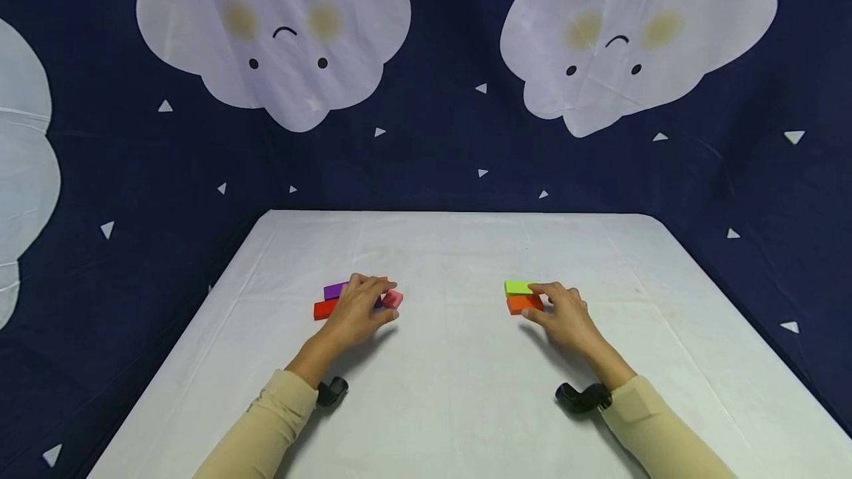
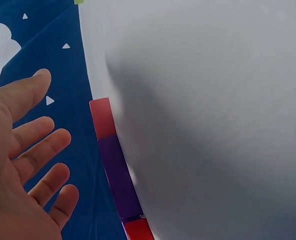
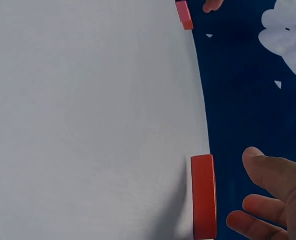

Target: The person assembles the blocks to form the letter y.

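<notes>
On the left of the white table, my left hand (image 1: 359, 309) hovers over a cluster of small blocks, its fingers spread and apart from them in the left wrist view. Around it show a purple block (image 1: 334, 292), a red block (image 1: 325, 309) and a pink block (image 1: 393, 299); the hand covers part of the cluster. My right hand (image 1: 566, 315) is above a lime green block (image 1: 517, 287) and an orange block (image 1: 523, 305), which lie side by side. The right wrist view has the thumb and fingers off the orange block (image 3: 204, 197), with nothing held.
The white-covered table (image 1: 452, 361) has a far edge just beyond the blocks. A dark blue cloth (image 1: 439, 161) with clouds and triangles hangs behind it. Black wrist devices (image 1: 333, 392) show near both sleeves.
</notes>
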A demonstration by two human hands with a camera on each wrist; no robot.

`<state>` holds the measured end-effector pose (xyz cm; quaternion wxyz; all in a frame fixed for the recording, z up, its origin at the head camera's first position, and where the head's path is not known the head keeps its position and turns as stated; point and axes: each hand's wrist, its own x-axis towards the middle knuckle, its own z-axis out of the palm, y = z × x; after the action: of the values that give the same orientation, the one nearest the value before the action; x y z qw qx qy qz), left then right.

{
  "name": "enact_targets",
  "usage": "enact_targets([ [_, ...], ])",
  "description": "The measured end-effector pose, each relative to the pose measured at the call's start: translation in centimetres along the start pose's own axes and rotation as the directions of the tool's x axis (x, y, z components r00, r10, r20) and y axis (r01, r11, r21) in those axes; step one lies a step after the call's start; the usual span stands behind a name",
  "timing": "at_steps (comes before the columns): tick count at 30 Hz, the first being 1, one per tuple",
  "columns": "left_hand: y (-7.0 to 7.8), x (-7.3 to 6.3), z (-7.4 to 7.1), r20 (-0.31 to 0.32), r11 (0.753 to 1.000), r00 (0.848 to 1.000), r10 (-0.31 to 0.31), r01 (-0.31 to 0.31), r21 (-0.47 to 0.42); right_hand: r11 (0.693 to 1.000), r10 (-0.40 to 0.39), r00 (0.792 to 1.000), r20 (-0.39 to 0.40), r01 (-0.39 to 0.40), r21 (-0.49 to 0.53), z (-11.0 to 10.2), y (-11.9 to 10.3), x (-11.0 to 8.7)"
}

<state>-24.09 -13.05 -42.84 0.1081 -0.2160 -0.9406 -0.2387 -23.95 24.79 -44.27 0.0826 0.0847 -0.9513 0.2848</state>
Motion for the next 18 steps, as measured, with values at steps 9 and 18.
enact_targets([
  [9,-0.5,0.7,0.2,0.016,0.999,1.0,0.007,-0.006,-0.05,1.0,0.019,0.999,0.034,-0.019,0.011,0.1,0.1,0.5],
  [18,-1.3,1.8,0.4,0.078,1.0,0.997,0.002,-0.001,-0.012,1.0,0.0,1.0,0.027,0.001,-0.008,0.3,0.4,0.8],
])
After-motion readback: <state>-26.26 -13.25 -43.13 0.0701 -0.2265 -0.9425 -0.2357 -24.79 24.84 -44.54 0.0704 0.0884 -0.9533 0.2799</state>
